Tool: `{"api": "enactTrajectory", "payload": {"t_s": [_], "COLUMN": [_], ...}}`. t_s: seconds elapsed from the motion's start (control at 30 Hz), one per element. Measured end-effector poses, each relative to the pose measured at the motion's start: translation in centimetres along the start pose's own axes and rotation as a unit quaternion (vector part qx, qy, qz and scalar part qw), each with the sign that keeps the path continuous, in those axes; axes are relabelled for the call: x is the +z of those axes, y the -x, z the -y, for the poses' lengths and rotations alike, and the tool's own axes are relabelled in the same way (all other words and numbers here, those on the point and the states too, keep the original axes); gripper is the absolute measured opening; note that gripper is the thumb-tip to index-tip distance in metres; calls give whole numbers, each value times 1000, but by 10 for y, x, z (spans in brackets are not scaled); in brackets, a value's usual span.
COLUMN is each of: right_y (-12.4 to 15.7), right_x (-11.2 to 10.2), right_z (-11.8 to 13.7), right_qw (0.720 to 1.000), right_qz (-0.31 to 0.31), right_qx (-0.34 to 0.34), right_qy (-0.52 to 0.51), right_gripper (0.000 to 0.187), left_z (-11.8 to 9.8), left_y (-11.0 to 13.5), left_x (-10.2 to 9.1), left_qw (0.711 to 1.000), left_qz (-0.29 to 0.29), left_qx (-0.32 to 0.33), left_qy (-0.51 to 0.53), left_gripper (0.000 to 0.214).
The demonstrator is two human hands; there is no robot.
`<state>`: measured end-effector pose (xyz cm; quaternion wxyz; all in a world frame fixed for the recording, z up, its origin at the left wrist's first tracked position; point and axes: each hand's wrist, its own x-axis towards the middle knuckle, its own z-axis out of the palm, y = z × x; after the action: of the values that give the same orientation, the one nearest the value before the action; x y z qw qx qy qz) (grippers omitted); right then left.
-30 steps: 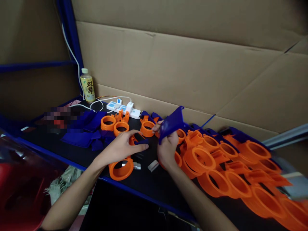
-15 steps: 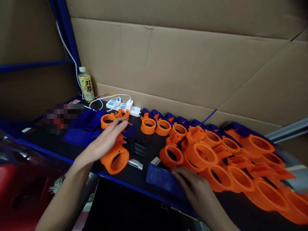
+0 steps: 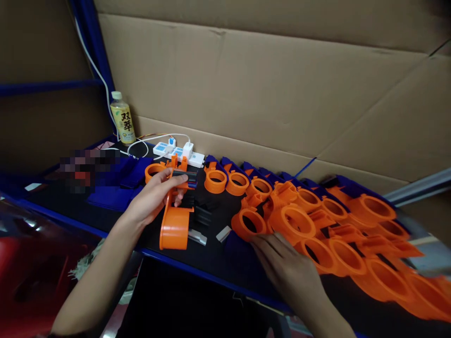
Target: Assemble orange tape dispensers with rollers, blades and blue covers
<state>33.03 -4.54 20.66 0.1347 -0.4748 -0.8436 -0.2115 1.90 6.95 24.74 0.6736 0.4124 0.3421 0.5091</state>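
Note:
My left hand (image 3: 158,192) is closed around an orange plastic ring part (image 3: 174,227). Its ring hangs down toward me, and a black roller-like piece (image 3: 185,176) lies under my thumb at the top. My right hand (image 3: 282,263) has its fingers together on a dark blue flat piece (image 3: 239,251) near the table's front edge. An orange ring part (image 3: 248,224) stands right by those fingertips; whether they touch it I cannot tell. Between the hands lie black pieces (image 3: 202,216), a silver metal piece (image 3: 198,237) and a small pale strip (image 3: 223,234).
Rows of orange rings (image 3: 347,258) fill the right side, several with blue pieces attached. Blue flat pieces (image 3: 109,199) lie at the left. A power strip (image 3: 195,158) with white cables and a bottle (image 3: 123,122) stand by the cardboard wall (image 3: 229,80).
My left hand has turned and lifted the orange ring part, bringing the black piece into view. The blue piece under my right hand now sits lower and darker, tilted differently.

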Motion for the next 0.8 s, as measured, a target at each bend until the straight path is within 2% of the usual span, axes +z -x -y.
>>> {"api": "enactTrajectory", "payload": {"t_s": [0.1, 0.2, 0.27, 0.37, 0.53, 0.73, 0.8], "right_y": [-41, -79, -96, -106, -104, -104, -104], "right_x": [-5, -4, -1, 3, 4, 5, 9], "right_z": [4, 11, 16, 19, 12, -1, -1], "right_qw": [991, 964, 946, 941, 945, 930, 934], "right_qz": [109, 216, 260, 272, 252, 294, 284], "right_qx": [-71, -121, -144, -150, -152, -150, -163], "right_qy": [-45, -101, -126, -137, -142, -163, -141], "right_gripper": [33, 30, 28, 27, 23, 15, 17], "left_z": [4, 6, 7, 7, 7, 6, 6], "left_y": [-1, -2, -2, -3, -4, -4, -2], "left_x": [-1, -1, -2, -3, -4, -3, -1], "left_qw": [999, 998, 997, 997, 997, 997, 997], "left_qz": [19, 42, 50, 50, 52, 50, 47], "left_qx": [-2, -11, -13, -13, -13, -23, -27], "left_qy": [-32, -55, -60, -55, -52, -47, -46], "left_gripper": [27, 24, 21, 19, 20, 22, 23]}}
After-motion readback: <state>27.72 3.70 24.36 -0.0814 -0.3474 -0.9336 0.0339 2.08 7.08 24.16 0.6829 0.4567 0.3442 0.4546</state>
